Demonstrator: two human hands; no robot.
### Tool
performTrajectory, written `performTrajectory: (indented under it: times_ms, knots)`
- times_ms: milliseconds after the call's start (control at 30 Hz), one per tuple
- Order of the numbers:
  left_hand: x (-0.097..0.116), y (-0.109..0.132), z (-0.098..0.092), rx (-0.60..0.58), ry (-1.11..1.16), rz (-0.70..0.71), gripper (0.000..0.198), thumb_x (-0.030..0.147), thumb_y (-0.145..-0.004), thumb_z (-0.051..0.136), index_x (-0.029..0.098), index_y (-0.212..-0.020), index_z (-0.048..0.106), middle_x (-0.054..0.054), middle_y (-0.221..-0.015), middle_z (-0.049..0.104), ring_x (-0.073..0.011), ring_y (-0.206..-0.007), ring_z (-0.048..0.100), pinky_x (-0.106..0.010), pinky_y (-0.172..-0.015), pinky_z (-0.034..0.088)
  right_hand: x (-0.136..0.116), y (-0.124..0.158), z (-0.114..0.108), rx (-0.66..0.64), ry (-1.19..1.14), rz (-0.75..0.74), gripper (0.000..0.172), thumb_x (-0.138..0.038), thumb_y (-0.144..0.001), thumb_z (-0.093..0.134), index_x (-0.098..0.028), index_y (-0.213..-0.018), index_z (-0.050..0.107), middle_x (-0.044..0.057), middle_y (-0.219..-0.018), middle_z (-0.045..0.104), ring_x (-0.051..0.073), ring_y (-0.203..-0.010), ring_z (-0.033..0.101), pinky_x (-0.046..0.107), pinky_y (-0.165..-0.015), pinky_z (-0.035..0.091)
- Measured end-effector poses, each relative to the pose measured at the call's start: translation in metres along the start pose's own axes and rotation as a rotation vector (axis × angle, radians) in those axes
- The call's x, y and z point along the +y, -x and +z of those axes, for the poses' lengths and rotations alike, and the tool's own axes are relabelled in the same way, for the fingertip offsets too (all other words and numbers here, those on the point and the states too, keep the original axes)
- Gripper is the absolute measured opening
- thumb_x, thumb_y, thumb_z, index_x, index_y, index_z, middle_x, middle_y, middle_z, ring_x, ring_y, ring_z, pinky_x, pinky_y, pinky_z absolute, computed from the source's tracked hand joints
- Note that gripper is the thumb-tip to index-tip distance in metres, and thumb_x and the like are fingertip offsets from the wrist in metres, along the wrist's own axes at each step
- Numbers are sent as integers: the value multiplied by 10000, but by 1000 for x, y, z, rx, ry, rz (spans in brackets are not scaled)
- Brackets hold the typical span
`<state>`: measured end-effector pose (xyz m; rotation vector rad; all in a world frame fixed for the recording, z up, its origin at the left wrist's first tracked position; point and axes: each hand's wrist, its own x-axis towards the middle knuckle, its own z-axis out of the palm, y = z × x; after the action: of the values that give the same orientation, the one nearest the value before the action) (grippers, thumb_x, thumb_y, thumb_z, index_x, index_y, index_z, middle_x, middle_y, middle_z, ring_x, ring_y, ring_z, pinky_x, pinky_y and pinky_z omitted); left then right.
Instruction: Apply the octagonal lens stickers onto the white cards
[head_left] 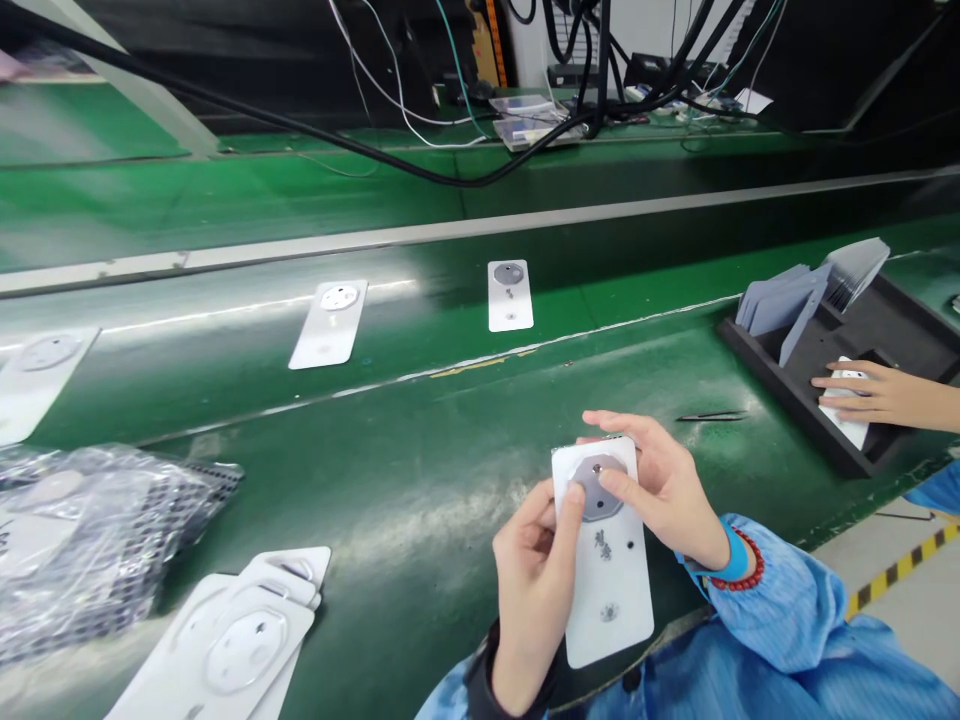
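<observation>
tweezers point(711, 416) on the green belt point(420, 500) between the right hand point(656, 490) and foam tray point(787, 410)

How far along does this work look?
Seemingly done: white cards lie spaced out along the green belt. In hand: the left hand and right hand hold a white card bearing a grey octagonal piece. Perhaps left: a stack of white cards and a clear plastic bag with similar cards inside.

The left hand point(534, 590) curled upward, thumb raised; the right hand point(654, 490) reached across above it, fingers spread, wrist bent.
</observation>
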<state>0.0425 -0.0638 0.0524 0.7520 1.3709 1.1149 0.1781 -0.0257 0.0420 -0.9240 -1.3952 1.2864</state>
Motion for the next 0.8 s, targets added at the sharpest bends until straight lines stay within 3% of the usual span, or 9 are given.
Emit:
performTrajectory:
  times_ms: [133,233,333,400,500,667,800]
  knots:
    - [-17,-21,-12,108,62,-17,373,471,-741,729,149,-931,724,-20,-625,696,-141,-498,597,-209,-458,451,21,-1,-19,114,106,19,264,-268,-911,611,-244,-1169,561,107,-1403,525,213,-1276,549,390,-1048,493]
    - [-27,-37,-30,290,20,65,341,442,-745,734,153,-924,723,-21,-680,724,-148,-543,627,-217,-507,472,32,17,-39,173,273,20,168,-233,-903,618,-230,-1072,624,96,-1256,611,187,-1128,624,352,-942,554]
    - [-29,-46,-49,478,-61,140,309,431,-746,731,155,-885,724,4,-659,700,-127,-520,585,-215,-506,448,31,45,-50,120,505,-8,72,-201,-902,623,-218,-954,670,68,-1004,673,179,-936,661,339,-821,582]
    - [-28,-50,-58,554,-94,169,278,415,-749,728,158,-854,723,25,-621,659,-117,-511,549,-214,-503,430,29,62,-50,48,629,-32,86,-181,-912,613,-222,-931,686,57,-947,672,176,-884,662,337,-799,577]
    - [-27,-53,-65,585,-85,199,223,372,-756,717,164,-837,724,20,-646,651,-117,-533,543,-217,-508,428,32,72,-42,-67,699,-73,136,-178,-938,574,-229,-959,698,60,-953,663,177,-869,654,331,-769,572]
    - [-30,-53,-63,589,-52,196,199,346,-750,716,166,-835,721,15,-670,667,-120,-557,564,-217,-526,435,49,60,-32,-172,811,-157,174,-195,-958,534,-222,-1030,690,81,-977,644,180,-819,615,345,-715,566]
    - [-31,-47,-56,478,44,100,251,367,-723,745,164,-871,726,6,-737,718,-129,-592,613,-213,-545,457,54,53,-32,-289,952,-219,207,-156,-968,487,-179,-929,689,96,-958,655,176,-772,607,322,-666,556]
